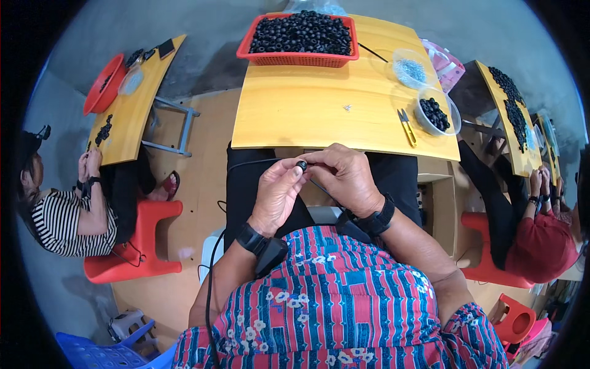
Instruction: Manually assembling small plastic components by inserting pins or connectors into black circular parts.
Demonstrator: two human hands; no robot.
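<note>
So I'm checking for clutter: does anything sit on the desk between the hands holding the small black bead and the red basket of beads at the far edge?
Nothing visible does. The left hand and right hand pinch the black bead at the near edge of the desk; bare wood runs to the red basket. The yellow snips and bowls lie off to the right.

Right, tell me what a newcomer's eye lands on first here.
First the red basket heaped with small black rings, at the far edge of the wooden table. Then, at the near edge, the left hand and right hand meet over the lap, pinching one black ring between the fingertips. Two clear bowls, one holding more rings, sit at the table's right with yellow snips.
</note>
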